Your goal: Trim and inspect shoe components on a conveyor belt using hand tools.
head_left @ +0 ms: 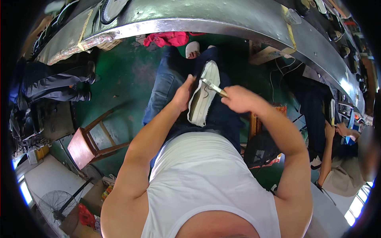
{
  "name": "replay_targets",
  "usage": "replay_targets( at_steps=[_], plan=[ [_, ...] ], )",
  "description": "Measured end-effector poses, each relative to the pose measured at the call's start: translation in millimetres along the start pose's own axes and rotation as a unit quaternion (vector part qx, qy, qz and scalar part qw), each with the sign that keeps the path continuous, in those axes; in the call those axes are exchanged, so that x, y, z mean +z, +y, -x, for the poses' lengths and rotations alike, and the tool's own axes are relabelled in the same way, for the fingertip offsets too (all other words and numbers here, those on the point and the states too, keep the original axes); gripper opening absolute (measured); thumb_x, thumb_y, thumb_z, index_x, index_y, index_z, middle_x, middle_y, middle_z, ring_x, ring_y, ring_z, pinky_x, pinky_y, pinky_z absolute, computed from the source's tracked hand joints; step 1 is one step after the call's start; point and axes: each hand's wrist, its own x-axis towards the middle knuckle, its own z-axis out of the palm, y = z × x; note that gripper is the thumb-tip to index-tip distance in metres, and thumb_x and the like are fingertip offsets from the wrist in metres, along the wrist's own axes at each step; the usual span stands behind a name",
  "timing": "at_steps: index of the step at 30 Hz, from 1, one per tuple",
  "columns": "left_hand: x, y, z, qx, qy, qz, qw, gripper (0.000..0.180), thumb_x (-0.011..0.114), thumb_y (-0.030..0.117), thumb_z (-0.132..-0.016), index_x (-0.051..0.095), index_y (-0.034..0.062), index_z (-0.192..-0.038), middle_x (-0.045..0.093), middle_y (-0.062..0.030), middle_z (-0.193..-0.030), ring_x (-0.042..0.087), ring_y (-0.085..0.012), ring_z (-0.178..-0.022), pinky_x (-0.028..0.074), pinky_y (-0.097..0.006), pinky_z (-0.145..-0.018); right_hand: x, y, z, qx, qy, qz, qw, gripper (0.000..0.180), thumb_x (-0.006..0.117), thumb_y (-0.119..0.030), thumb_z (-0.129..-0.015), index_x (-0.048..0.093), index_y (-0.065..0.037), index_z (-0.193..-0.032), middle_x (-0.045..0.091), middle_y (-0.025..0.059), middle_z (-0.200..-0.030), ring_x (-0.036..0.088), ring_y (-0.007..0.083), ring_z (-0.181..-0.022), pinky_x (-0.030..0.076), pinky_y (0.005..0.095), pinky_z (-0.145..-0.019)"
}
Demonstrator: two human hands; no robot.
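Right-hand grip closed around a brush-like tool, left hand holding a white shoe.
Head view: the shoe lies lengthwise over the person's lap, held at its left edge, the left fingers partly hidden; the tool's pale end is over the shoe's upper half, contact unclear. Beyond the knees curves a metal bench; a wooden stool stands on the green floor at left.

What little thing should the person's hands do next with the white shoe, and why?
Perhaps the right hand should slide the brush-like tool gently along the white shoe, because the tool's tip is over the shoe, and the left hand is at its edge, seemingly steadying it.
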Motion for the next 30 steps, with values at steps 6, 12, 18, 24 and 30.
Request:
replay_targets(
  at_steps=[6,12,18,24,30],
  plan=[
    [23,18,18,-0.037,-0.004,0.016,0.999,0.062,0.062,0.043,-0.096,0.044,0.0073,-0.144,0.062,-0.0073,-0.122,0.061,-0.0186,-0.108,0.051,-0.038,-0.094,86,-3,-5,0.038,0.126,-0.225,0.965,0.029,0.061,-0.027,-0.09,0.062,-0.001,-0.102,0.067,0.0221,-0.09,0.064,0.0422,-0.088,0.049,0.0475,-0.078],
    [26,19,8,-0.027,-0.02,-0.057,0.998,0.066,0.071,0.04,-0.09,0.047,0.008,-0.142,0.063,-0.0069,-0.121,0.062,-0.0178,-0.106,0.051,-0.036,-0.093,92,36,-4,0.023,0.0,-0.51,0.86,0.034,0.061,-0.02,-0.094,0.059,0.002,-0.119,0.068,0.0145,-0.097,0.068,0.0268,-0.088,0.055,0.0365,-0.069],
    [51,37,10,-0.056,0.027,-0.088,0.994,0.061,0.072,0.026,-0.089,0.048,-0.0001,-0.139,0.063,-0.0124,-0.123,0.063,-0.0208,-0.109,0.051,-0.036,-0.092,62,61,34,0.019,-0.141,-0.691,0.709,0.037,0.055,-0.025,-0.1,0.055,0.005,-0.121,0.068,0.0146,-0.106,0.07,0.0214,-0.095,0.06,0.0304,-0.067],
    [42,17,-13,-0.064,0.065,-0.212,0.973,0.067,0.072,0.028,-0.086,0.044,-0.0008,-0.141,0.064,-0.0149,-0.118,0.066,-0.0228,-0.102,0.053,-0.037,-0.087,20,19,3,-0.018,0.137,-0.375,0.916,0.043,0.044,-0.037,-0.103,0.06,0.002,-0.092,0.065,0.0109,-0.073,0.063,0.0211,-0.06,0.049,0.035,-0.054],
    [48,22,-5,-0.046,0.071,-0.281,0.956,0.072,0.073,0.03,-0.082,0.045,0.0001,-0.141,0.064,-0.0147,-0.117,0.065,-0.0217,-0.101,0.053,-0.036,-0.087,-23,10,-13,0.013,0.079,-0.188,0.979,0.048,0.043,-0.038,-0.103,0.059,0.003,-0.084,0.064,0.0105,-0.068,0.065,0.0216,-0.062,0.051,0.0369,-0.062]
  ],
)
